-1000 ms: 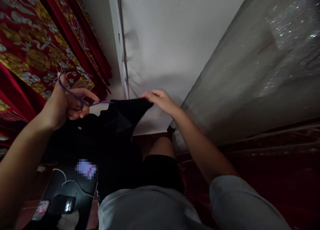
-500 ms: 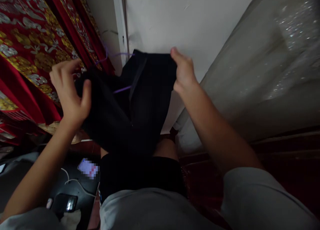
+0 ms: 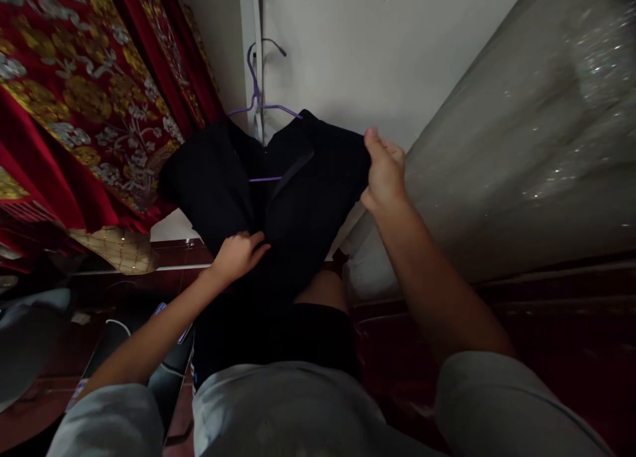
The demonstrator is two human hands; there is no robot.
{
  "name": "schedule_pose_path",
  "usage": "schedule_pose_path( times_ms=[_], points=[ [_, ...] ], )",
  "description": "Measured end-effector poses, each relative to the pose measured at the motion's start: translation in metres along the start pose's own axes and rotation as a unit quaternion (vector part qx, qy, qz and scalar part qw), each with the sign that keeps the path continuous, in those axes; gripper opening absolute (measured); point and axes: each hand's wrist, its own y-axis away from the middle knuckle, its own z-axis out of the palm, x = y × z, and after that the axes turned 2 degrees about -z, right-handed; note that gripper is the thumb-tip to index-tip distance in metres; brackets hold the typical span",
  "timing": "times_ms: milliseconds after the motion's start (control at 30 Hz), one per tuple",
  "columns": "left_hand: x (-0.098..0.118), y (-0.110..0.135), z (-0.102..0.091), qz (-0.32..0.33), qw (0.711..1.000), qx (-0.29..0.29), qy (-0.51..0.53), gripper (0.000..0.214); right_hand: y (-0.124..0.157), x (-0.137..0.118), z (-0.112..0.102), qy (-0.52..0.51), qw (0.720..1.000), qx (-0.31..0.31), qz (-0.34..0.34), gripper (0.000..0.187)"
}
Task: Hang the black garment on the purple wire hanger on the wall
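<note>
A black shirt (image 3: 318, 192) with an open V-shaped neck hangs in front of me on a purple wire hanger (image 3: 256, 96). The hanger's hook and shoulders stick out above the neckline, and its lower bar crosses the opening. My right hand (image 3: 387, 175) is closed round the shirt's right-hand shoulder edge, thumb on top. Lower down, at the bottom of the neck opening, my left hand (image 3: 238, 253) has its fingers closed on the front of the shirt. The lower part of the shirt merges with my black shorts (image 3: 278, 341).
Red cloth (image 3: 99, 93) with gold and silver embroidery hangs at the left. A large plastic-wrapped bundle (image 3: 497, 152) leans at the right, beside a white wall panel (image 3: 377, 40). A phone (image 3: 185, 334), partly hidden, and a white cable (image 3: 119, 326) lie low on the left.
My left hand has moved from the left shoulder down to the shirt's front and closed there. The shirt and hanger have straightened, bringing the hook upright. My right hand still grips its edge.
</note>
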Motion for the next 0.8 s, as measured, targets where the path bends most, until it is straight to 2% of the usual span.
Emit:
schedule_pose_path(
  times_ms=[100, 167, 200, 233, 267, 333, 400, 433, 500, 567, 633, 733, 800],
  points=[
    [0.009, 0.017, 0.023, -0.044, 0.983, 0.112, 0.141, 0.026, 0.021, 0.009, -0.005, 0.137, 0.984, 0.084, -0.082, 0.027],
    [0.020, 0.023, 0.038, -0.079, 0.953, 0.192, 0.221, 0.021, 0.061, 0.011, -0.001, 0.195, 0.967, 0.129, -0.099, 0.030],
    [0.027, 0.024, 0.046, -0.097, 0.933, 0.228, 0.259, 0.018, 0.087, 0.012, 0.004, 0.194, 0.969, 0.123, -0.086, 0.028],
    [0.036, 0.024, 0.053, -0.115, 0.911, 0.260, 0.298, 0.015, 0.117, 0.014, 0.009, 0.178, 0.978, 0.095, -0.055, 0.023],
    [0.044, 0.024, 0.060, -0.134, 0.887, 0.283, 0.339, 0.014, 0.146, 0.016, 0.015, 0.151, 0.988, 0.038, -0.004, 0.020],
    [0.060, 0.024, 0.072, -0.172, 0.839, 0.300, 0.420, 0.039, 0.196, 0.022, 0.026, 0.090, 0.984, -0.109, 0.105, 0.022],
    [0.071, 0.027, 0.079, -0.197, 0.800, 0.296, 0.483, 0.064, 0.224, 0.029, 0.032, 0.079, 0.980, -0.137, 0.123, 0.024],
    [0.074, 0.030, 0.082, -0.202, 0.787, 0.294, 0.503, 0.064, 0.229, 0.032, 0.032, 0.080, 0.980, -0.146, 0.113, 0.023],
    [0.075, 0.035, 0.083, -0.203, 0.778, 0.290, 0.519, 0.046, 0.225, 0.033, 0.029, 0.082, 0.978, -0.171, 0.088, 0.016],
    [0.071, 0.039, 0.083, -0.208, 0.785, 0.288, 0.508, 0.025, 0.214, 0.030, 0.023, 0.082, 0.971, -0.207, 0.086, 0.012],
    [0.066, 0.040, 0.081, -0.216, 0.798, 0.292, 0.480, 0.017, 0.206, 0.024, 0.018, 0.086, 0.965, -0.223, 0.107, 0.015],
    [0.065, 0.038, 0.080, -0.209, 0.813, 0.298, 0.454, 0.017, 0.204, 0.018, 0.016, 0.059, 0.958, -0.212, 0.182, 0.021],
    [0.068, 0.037, 0.081, -0.203, 0.813, 0.297, 0.457, 0.015, 0.206, 0.017, 0.019, -0.025, 0.930, -0.216, 0.296, 0.030]
  ],
)
